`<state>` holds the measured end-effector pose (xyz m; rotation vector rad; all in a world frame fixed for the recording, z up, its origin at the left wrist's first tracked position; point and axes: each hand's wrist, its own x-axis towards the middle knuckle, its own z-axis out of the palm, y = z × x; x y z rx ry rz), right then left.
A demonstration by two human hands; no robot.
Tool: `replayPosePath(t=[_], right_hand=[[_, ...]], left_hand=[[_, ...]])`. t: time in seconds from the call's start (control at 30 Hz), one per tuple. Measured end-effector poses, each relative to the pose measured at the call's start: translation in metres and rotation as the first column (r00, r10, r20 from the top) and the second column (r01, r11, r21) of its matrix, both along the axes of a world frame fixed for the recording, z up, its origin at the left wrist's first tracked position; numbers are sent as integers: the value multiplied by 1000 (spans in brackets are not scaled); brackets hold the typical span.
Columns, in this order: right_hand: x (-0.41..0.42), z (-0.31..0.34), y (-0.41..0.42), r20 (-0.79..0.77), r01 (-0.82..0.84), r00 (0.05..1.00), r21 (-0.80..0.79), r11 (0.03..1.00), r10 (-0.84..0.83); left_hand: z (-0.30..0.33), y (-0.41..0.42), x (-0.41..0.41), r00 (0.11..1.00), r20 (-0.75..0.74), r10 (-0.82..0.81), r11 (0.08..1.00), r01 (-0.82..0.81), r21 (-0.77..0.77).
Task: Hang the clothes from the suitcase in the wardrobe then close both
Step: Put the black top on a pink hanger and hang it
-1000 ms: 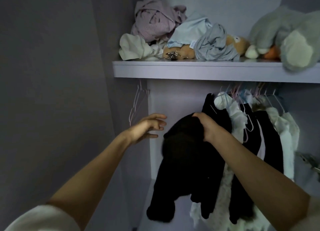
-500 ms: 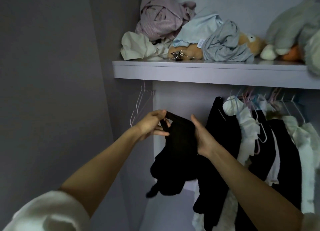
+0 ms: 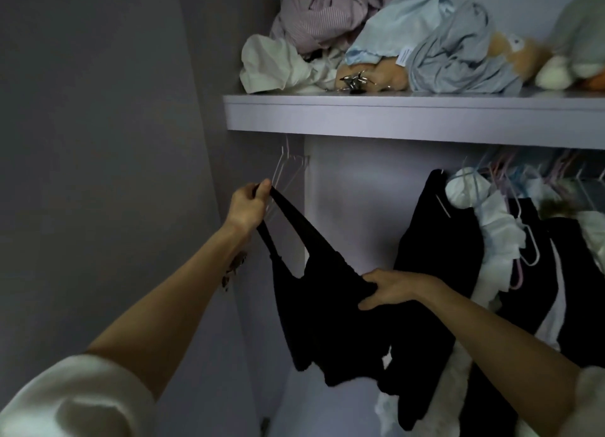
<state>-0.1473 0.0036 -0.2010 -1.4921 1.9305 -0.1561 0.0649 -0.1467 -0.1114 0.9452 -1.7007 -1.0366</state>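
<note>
Under the wardrobe shelf (image 3: 393,115), where a small white tag (image 3: 405,57) on the piled clothes is too blurred to read, the left hand (image 3: 248,207) pinches a black top (image 3: 327,305) by its strap beside empty hangers (image 3: 288,174), while the right hand (image 3: 391,287) grips its body lower down.

Left arm: extended up and forward, bare forearm, white sleeve at the elbow.
Left hand (image 3: 246,204): raised, fingers pinched closed, back of hand to camera.
Right arm: reaches forward, lower.
Right hand (image 3: 391,287): palm down, fingers clenched.
</note>
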Motion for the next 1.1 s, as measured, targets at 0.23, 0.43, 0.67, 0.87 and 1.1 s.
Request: replayPosePath(t=[0.23,0.43,0.67,0.87,1.1], right_hand=[[-20,-5,-7,-433,-54,899,37,998,65],[-28,6,-25,-478,-107,843,-598,794,-246],[-9,21,-54,-242,-116,938,-894,433,-248],[24,35,-64,-354,-320,933,-900,296,-68],[50,55,-56,-626,-628,778,-770,111,57]], left_hand=[[-5,-11,21,992,-105,74,997,-77,-31],[-13,-17,34,996,88,-35,991,46,-127],[-33,-14,40,951,293,-97,971,156,-184],[-45,3,31,896,367,-252,964,267,10],[-46,5,8,895,61,-441,836,386,389]])
